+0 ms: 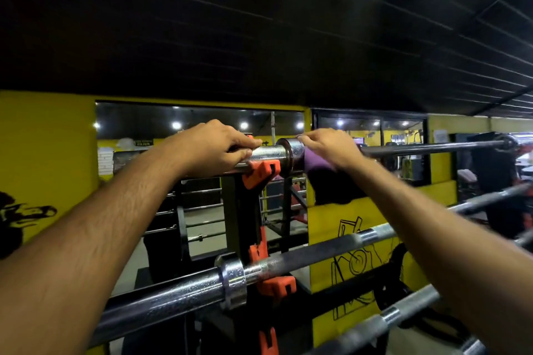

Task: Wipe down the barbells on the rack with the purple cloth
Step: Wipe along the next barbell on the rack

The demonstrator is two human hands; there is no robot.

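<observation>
Both hands are up at the top bar of the rack. Left hand (219, 144) curls over the chromed steel sleeve of the top barbell (266, 153), fingers wrapped on it just outboard of the orange plastic rack hook (261, 171); it looks to be steadying the bar. Right hand (328, 145) lies on the other side of the bar's collar, fingers bent down over the purple cloth (320, 163), which is draped on the dark shaft beside the collar with its lower part hanging in shadow. Whether the thumb closes beneath the shaft cannot be seen.

Step in hand, as judged: wiping the top barbell, at the shaft next to the collar. Most of the task looks undone.

Next move calls for: the cloth kept wrapped round the shaft and slid along toward the far end, with the left hand holding the bar against rolling in its hooks.

Surface: the second barbell with chrome collar and knurled dark shaft (288, 264) rests on a lower orange hook; a third bar (383, 323) sits below it.

Room: yellow painted wall with black graffiti drawings (357, 259), wall mirror (202, 121) reflecting ceiling lights, dark panelled ceiling (259, 23).
</observation>
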